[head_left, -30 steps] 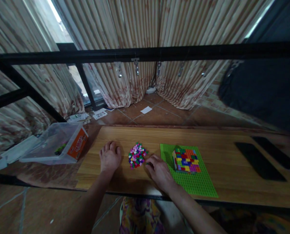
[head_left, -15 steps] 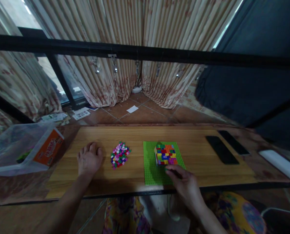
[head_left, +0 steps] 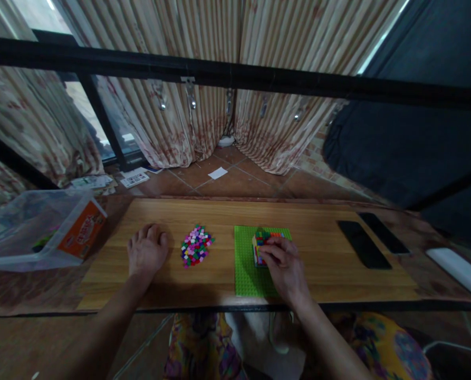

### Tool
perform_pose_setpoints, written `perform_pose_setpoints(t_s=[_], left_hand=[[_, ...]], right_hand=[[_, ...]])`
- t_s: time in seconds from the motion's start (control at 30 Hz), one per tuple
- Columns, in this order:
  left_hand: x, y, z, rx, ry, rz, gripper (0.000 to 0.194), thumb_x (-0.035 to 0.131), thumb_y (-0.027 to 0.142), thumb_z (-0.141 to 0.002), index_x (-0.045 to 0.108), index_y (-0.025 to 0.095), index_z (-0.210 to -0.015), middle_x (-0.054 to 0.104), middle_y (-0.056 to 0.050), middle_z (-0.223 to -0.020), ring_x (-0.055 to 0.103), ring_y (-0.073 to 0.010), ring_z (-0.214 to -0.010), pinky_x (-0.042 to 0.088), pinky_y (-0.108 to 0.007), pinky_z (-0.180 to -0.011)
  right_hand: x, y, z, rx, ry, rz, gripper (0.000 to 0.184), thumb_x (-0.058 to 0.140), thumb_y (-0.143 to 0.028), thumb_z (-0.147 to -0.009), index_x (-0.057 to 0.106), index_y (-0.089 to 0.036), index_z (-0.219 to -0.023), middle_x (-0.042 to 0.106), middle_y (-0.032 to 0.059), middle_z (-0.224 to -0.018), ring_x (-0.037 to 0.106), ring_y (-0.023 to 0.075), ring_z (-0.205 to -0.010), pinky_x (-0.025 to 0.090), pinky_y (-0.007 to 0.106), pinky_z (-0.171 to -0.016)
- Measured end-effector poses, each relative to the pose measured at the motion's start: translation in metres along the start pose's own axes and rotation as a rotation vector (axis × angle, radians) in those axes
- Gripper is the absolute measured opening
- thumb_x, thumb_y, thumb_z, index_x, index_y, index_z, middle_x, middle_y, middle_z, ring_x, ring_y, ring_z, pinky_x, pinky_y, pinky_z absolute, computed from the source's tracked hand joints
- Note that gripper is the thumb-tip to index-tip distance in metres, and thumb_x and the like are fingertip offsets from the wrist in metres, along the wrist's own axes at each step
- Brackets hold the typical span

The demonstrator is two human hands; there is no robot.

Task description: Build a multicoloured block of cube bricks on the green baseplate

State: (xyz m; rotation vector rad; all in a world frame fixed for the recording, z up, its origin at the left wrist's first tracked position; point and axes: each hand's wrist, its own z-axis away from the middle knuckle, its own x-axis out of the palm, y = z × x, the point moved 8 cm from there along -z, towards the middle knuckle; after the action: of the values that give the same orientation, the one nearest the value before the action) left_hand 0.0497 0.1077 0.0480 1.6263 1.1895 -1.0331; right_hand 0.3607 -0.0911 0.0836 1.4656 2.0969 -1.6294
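Observation:
My right hand (head_left: 286,266) is over a block of stacked multicoloured toy bricks (head_left: 262,237), its thumb and forefinger pinched at the top near the left edge. The small brick between those fingertips is mostly hidden now; a dark green bit showed there before. Beneath the stack lies a bright green studded baseplate (head_left: 243,269). My left hand (head_left: 147,253) rests palm down on the wooden board, fingers loosely bent, thumb apart, nothing in it. Just right of it is a loose pile of small bricks (head_left: 196,246), pink, white, green, red and blue.
A clear plastic bin (head_left: 33,227) with an orange label stands at the left. Two dark phone-like slabs (head_left: 364,244) lie right of the baseplate, with a long white object (head_left: 454,269) farther right. The wooden board (head_left: 215,211) ends at a dark front edge; a black bar (head_left: 235,74) crosses beyond.
My right hand has moved up from the stack's front edge onto its top, covering much of it. My left hand stays in place. The whole view has shifted slightly.

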Motion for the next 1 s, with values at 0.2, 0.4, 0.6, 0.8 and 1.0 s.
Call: perform_pose_setpoints(t_s=[0.2,0.4,0.6,0.8,1.0], left_hand=[[0.0001,-0.0002,0.0012,0.005,0.014,0.014,0.044,0.039,0.036,-0.089,0.059,0.015,-0.123,0.059,-0.014,-0.127,0.052,-0.0336,-0.112,0.039,-0.048,-0.095],[-0.0012,0.0009,0.0014,0.002,0.003,0.009,0.043,0.039,0.036,-0.090,0.059,0.015,-0.122,0.059,-0.014,-0.128,0.052,-0.0332,-0.112,0.039,-0.047,-0.095],[0.0003,0.0007,0.0016,0.008,0.013,-0.003,0.043,0.039,0.035,-0.090,0.059,0.014,-0.121,0.058,-0.013,-0.128,0.052,-0.0328,-0.112,0.039,-0.046,-0.095],[-0.0006,0.0012,0.0026,0.009,0.008,-0.021,0.042,0.039,0.035,-0.090,0.059,0.014,-0.121,0.059,-0.012,-0.128,0.053,-0.0332,-0.111,0.039,-0.046,-0.094],[-0.0005,0.0013,0.0024,0.004,-0.003,-0.010,0.042,0.040,0.034,-0.090,0.059,0.013,-0.121,0.059,-0.014,-0.129,0.052,-0.0330,-0.111,0.039,-0.047,-0.094]], right_hand=[[0.0010,0.0060,-0.0002,0.011,0.044,0.011,0.015,0.063,-0.034,-0.084,0.076,-0.028,-0.079,0.061,0.0064,-0.103,0.053,0.0247,-0.101,0.044,0.042,-0.088],[0.0012,0.0061,-0.0009,0.023,0.052,0.014,0.014,0.064,-0.032,-0.082,0.076,-0.027,-0.077,0.062,0.0067,-0.101,0.054,0.0242,-0.099,0.045,0.040,-0.085],[-0.0012,0.0069,-0.0003,0.034,0.052,-0.007,0.017,0.063,-0.034,-0.082,0.076,-0.025,-0.077,0.063,0.0069,-0.098,0.056,0.0235,-0.096,0.046,0.039,-0.083],[0.0000,0.0054,-0.0036,0.019,0.010,0.018,0.019,0.062,-0.035,-0.083,0.076,-0.025,-0.076,0.065,0.0077,-0.096,0.056,0.0245,-0.094,0.046,0.041,-0.082],[0.0024,-0.0002,-0.0055,-0.019,-0.031,0.080,0.023,0.057,-0.034,-0.086,0.075,-0.026,-0.073,0.064,0.0078,-0.095,0.055,0.0255,-0.095,0.047,0.041,-0.081]])
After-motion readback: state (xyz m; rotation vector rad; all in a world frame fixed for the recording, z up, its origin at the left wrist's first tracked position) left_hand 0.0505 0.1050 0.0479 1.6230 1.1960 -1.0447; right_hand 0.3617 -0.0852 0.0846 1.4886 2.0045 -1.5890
